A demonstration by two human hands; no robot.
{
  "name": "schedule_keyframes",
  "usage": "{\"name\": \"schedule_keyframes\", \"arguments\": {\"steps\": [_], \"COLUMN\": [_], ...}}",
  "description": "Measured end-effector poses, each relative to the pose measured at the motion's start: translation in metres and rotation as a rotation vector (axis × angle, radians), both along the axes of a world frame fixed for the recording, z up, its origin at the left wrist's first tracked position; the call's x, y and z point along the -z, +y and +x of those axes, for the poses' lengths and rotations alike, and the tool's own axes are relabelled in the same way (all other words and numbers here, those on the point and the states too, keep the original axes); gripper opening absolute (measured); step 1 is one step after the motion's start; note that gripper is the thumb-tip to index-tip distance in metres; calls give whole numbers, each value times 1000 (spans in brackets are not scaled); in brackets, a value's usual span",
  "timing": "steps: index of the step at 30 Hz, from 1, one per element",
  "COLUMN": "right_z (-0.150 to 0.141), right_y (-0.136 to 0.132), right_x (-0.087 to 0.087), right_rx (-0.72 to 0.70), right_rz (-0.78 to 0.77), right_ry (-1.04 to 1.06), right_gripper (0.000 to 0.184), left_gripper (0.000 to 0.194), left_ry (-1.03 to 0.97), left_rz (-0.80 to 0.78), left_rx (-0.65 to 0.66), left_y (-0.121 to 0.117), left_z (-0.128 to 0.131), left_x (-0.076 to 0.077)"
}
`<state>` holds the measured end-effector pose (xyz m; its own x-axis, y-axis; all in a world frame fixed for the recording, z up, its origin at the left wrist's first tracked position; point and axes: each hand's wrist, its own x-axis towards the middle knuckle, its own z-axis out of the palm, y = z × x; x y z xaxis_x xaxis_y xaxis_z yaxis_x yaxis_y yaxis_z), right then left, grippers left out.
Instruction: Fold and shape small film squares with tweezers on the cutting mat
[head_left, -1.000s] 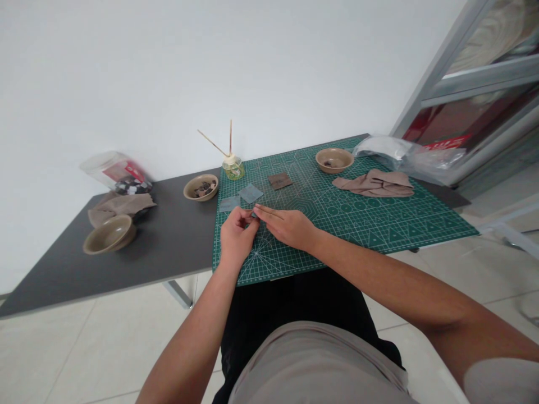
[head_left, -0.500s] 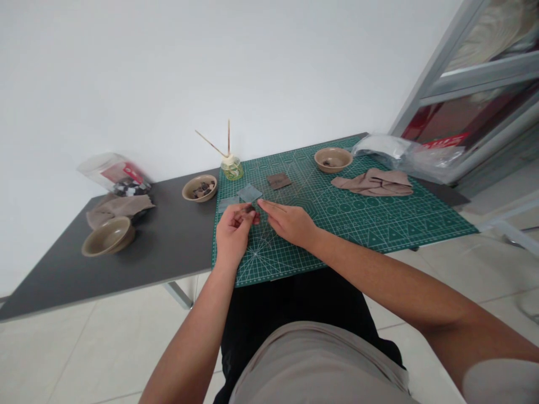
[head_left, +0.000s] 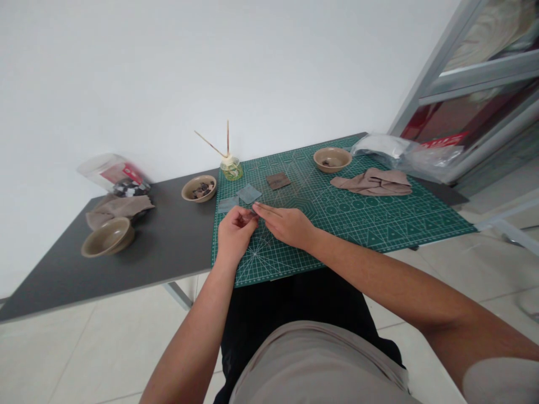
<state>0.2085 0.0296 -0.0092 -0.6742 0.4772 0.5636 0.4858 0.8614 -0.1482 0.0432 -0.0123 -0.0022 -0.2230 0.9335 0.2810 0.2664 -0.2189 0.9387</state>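
My left hand is closed in a pinch around a small dark piece, mostly covered by fingers. Over that piece lie the fingertips of my right hand, its fingers pressed together; whether they grip anything else is hidden. Both hands are above the green cutting mat. Just beyond them lie two grey square sheets, one blue-grey and one paler. A brown square sheet rests farther back on the mat.
Small pieces fill a bowl left of the mat. Another bowl and a cloth sit farther left. A reed diffuser stands at the back. On the right are a bowl, a crumpled cloth and a plastic bag.
My right fingertips have moved slightly left and now overlap the dark piece in my left hand, which was more exposed before. The things on the table keep their places.
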Motion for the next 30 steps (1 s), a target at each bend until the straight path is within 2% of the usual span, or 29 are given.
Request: {"name": "schedule_keyframes", "arguments": {"steps": [10, 15, 21, 27, 30], "right_z": [-1, -1, -3, -1, -2], "right_y": [-3, -3, -1, -4, -3], "right_x": [-1, 1, 4, -1, 0], "right_rx": [-56, -20, 35, -61, -19], "right_rz": [101, 91, 39, 62, 13], "right_ry": [-99, -76, -24, -60, -41], "right_gripper": [41, 42, 43, 42, 44], "left_gripper": [22, 17, 18, 24, 21], "left_ry": [285, 202, 58, 161, 113], "left_rz": [-25, -37, 4, 19, 33], "left_rx": [-102, -103, -74, -91, -82], "left_y": [-4, -7, -6, -6, -6], "left_z": [1, 2, 2, 1, 1], "left_x": [-1, -4, 1, 2, 2]}}
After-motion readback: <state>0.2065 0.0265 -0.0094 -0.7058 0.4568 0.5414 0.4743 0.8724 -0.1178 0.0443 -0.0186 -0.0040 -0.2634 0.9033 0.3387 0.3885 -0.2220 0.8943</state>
